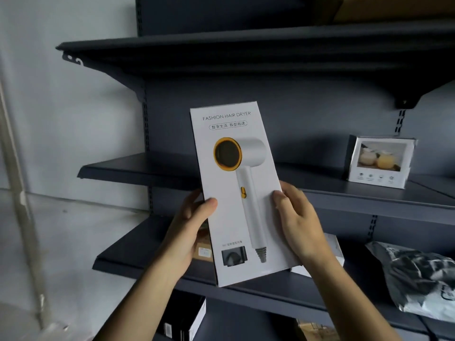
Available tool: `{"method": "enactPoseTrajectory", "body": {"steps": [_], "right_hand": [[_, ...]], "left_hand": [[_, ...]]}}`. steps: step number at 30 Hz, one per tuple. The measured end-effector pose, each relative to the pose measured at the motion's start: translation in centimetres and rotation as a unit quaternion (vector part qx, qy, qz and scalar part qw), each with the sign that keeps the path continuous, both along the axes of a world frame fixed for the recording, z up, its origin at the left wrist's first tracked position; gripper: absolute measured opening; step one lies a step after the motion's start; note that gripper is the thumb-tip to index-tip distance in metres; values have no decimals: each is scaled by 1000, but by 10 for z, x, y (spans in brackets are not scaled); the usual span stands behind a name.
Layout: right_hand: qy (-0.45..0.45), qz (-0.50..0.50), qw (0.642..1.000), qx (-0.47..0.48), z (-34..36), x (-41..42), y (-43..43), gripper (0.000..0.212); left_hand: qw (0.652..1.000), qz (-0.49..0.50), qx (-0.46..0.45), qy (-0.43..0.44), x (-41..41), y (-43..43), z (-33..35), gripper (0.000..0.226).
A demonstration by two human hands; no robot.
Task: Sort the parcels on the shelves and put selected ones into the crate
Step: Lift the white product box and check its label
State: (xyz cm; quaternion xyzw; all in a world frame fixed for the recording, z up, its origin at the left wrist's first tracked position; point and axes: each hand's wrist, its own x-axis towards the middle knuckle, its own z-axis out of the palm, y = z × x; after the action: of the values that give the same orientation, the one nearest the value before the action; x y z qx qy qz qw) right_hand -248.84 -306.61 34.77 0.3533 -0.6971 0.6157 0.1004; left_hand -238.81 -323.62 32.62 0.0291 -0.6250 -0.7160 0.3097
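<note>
Plainly, the tall hair dryer box (234,168) could tip or slip, since both grips sit low on its side edges with most of it standing above them. It is held upright between the left hand (189,232) and right hand (300,222), thumbs pressed on its front, before the shelves (147,168).

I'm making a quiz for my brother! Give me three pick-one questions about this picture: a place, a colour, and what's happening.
1. Where is the small picture box? A floor; B middle shelf; C in a hand.
2. The printed dryer's ring is: A green; B blue; C yellow.
3. The hair dryer box is: A held by both hands; B lying on a shelf; C torn open.
Answers: B, it stands on that shelf at right. C, plainly yellow. A, left hand and right hand grip its sides.
</note>
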Motion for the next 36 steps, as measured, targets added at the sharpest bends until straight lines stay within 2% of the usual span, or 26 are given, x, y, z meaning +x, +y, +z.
{"method": "enactPoseTrajectory", "body": {"steps": [5,12,17,20,23,26,30,33,34,36], "right_hand": [[9,27,999,-19,-8,12,22,18],[18,33,998,-55,-11,20,23,19],[78,-29,996,-33,-12,19,14,22],[83,-69,994,-24,-12,22,5,24],[80,-89,992,-24,-13,27,-3,34],[127,-74,989,15,-13,36,-9,43],[117,24,989,86,-8,51,-13,83],[107,47,986,119,-8,50,-17,99],[79,69,989,108,-7,49,-18,99],[13,139,989,43,-7,44,-16,85]], "left_hand": [[1000,2,-6,2,14,27,-1,58],[1000,-4,-18,0,23,26,6,54],[1000,21,22,-8,22,15,5,73],[999,45,25,-14,19,12,10,68],[995,101,15,6,16,8,10,50],[993,116,-6,38,19,13,7,67],[991,121,-21,47,20,12,5,80],[990,129,-41,30,24,9,5,56],[990,128,-43,27,25,7,5,46],[992,112,-39,35,26,3,6,28]]}}
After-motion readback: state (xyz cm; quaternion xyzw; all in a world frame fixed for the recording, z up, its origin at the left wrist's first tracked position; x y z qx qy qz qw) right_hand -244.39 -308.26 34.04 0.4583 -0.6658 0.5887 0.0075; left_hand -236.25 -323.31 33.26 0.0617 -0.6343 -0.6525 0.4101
